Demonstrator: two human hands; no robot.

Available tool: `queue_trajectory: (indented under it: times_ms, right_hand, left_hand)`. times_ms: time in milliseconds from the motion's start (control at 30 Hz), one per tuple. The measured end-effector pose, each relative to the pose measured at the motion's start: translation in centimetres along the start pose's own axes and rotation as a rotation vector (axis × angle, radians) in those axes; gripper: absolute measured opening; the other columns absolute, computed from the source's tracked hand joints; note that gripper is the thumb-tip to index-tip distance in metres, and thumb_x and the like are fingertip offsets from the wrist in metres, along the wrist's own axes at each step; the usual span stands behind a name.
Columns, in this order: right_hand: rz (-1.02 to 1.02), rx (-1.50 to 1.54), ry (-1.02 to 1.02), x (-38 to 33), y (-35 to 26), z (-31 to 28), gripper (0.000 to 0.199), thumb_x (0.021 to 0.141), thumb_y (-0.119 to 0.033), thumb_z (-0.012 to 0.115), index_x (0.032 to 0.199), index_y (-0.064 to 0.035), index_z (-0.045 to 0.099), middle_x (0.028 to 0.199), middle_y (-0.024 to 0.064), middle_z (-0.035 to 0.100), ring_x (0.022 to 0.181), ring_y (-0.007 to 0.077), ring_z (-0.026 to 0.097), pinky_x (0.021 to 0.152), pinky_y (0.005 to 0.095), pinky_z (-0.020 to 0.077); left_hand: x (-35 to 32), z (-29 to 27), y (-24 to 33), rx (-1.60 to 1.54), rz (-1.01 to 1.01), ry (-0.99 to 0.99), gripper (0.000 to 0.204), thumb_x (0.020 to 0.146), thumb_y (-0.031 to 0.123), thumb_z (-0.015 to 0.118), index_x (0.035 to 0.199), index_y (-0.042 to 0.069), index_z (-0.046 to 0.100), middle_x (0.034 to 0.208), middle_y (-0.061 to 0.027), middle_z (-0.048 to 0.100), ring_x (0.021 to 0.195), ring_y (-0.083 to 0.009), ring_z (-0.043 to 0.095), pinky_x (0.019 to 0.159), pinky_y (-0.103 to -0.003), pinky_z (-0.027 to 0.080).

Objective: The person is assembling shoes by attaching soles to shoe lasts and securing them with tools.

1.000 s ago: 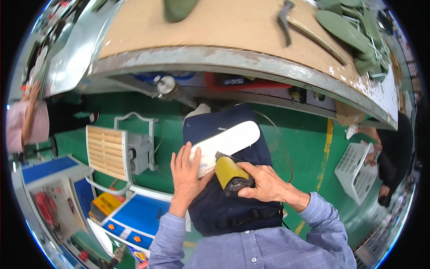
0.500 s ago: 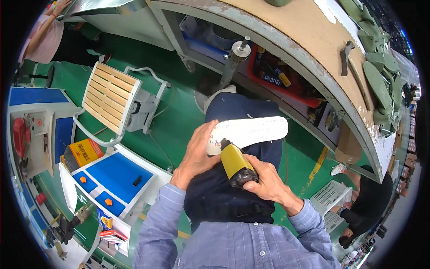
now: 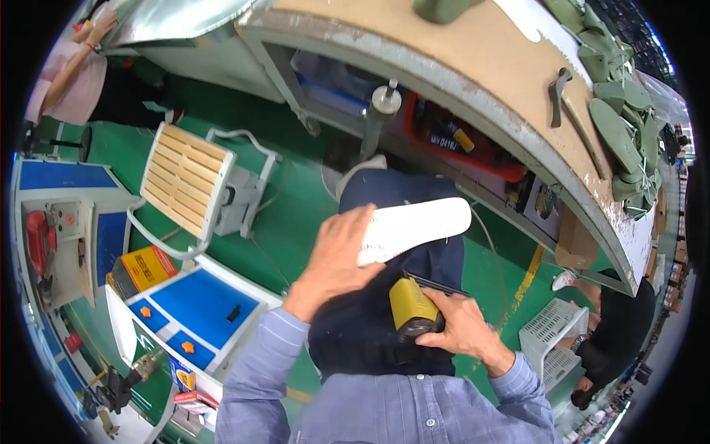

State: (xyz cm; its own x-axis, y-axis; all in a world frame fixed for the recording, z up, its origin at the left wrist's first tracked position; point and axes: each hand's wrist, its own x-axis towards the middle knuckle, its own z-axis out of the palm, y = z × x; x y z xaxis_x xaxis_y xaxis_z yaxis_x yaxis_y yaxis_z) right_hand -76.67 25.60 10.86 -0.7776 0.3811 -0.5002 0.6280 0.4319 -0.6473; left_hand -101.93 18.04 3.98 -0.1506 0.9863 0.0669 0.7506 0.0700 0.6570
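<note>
A white foot-shaped insole (image 3: pixel 423 224) lies over my dark-trousered lap, its rounded end toward the right. My left hand (image 3: pixel 339 255) grips its left end, fingers along the far edge and thumb by the near edge. Whether anything is under the insole is hidden. In my right hand (image 3: pixel 460 325) is a yellow-and-black tool that looks like a staple gun (image 3: pixel 412 303), with a dark bar along its far side. Its fingers are partly hidden behind it. The tool is below the insole, apart from it.
A scuffed workbench (image 3: pixel 510 70) curves across the upper right, bearing a hammer (image 3: pixel 558 96) and green shoe lasts (image 3: pixel 617 140). Below it sit a red crate (image 3: pixel 418 122) and a metal post (image 3: pixel 376 122). Left are a slatted seat (image 3: pixel 183 177) and blue-topped machine (image 3: pixel 200 292). Two people are nearby.
The staple gun has moved right and toward me, away from the insole's left end, and turned so its dark bar shows. My left hand has shifted over the insole, which has tilted slightly.
</note>
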Motion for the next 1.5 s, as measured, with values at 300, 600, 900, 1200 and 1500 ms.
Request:
queue_trajectory:
  times_ms: [300, 600, 900, 1200, 1500]
  right_hand:
    - [0.038, -0.097, 0.132, 0.4, 2.0, 6.6, 0.061, 0.087, -0.042, 0.065, 0.131, -0.0032, 0.050, 0.097, 0.0219, 0.064, 0.087, 0.0405, 0.062, 0.084, 0.0459, 0.0473]
    - [-0.131, 0.248, 0.497, 0.6, 3.2, 2.6, 0.036, 0.086, -0.023, 0.069, 0.114, -0.0008, 0.063, 0.094, 0.0184, 0.065, 0.088, 0.0351, 0.064, 0.079, 0.0420, 0.0516]
    - [-0.351, 0.027, 1.114, 7.3, 1.0, -19.9, 0.023, 0.084, -0.015, 0.070, 0.102, -0.0022, 0.066, 0.093, 0.0185, 0.066, 0.087, 0.0348, 0.065, 0.075, 0.0395, 0.0517]
    - [0.236, -0.295, 1.117, 28.3, 8.2, -35.2, 0.059, 0.085, -0.036, 0.068, 0.131, -0.0034, 0.051, 0.131, 0.0196, 0.051, 0.123, 0.0359, 0.047, 0.101, 0.0473, 0.0404]
    - [0.203, 0.185, 0.663, 25.5, 3.3, -35.3, 0.051, 0.078, -0.027, 0.071, 0.117, 0.0045, 0.057, 0.103, 0.0206, 0.067, 0.097, 0.0333, 0.065, 0.089, 0.0437, 0.0492]
  left_hand:
    - [9.5, 0.9, 7.5, -0.302, -0.040, -0.102, 0.096, 0.062, 0.027, 0.078, 0.143, 0.005, 0.031, 0.113, -0.0204, 0.056, 0.103, -0.0390, 0.059, 0.091, -0.044, 0.046]
    - [16.9, -25.0, 0.7, -0.788, 0.170, 1.156, 0.042, 0.091, 0.021, 0.066, 0.121, -0.005, 0.053, 0.117, -0.0112, 0.058, 0.102, -0.0174, 0.057, 0.091, -0.034, 0.045]
    - [21.1, -26.1, -20.0, 0.112, -0.541, 0.655, 0.049, 0.094, 0.036, 0.058, 0.125, -0.002, 0.055, 0.123, -0.0220, 0.059, 0.114, -0.0410, 0.054, 0.101, -0.042, 0.040]
    - [33.0, -13.2, 2.9, 0.057, 0.151, 0.381, 0.070, 0.082, 0.036, 0.069, 0.139, 0.005, 0.043, 0.130, -0.0272, 0.053, 0.122, -0.0411, 0.050, 0.102, -0.045, 0.041]
    - [37.3, -11.0, 3.4, -0.032, -0.139, 0.085, 0.064, 0.083, 0.018, 0.068, 0.138, 0.014, 0.036, 0.124, -0.0288, 0.054, 0.112, -0.0425, 0.057, 0.095, -0.048, 0.044]
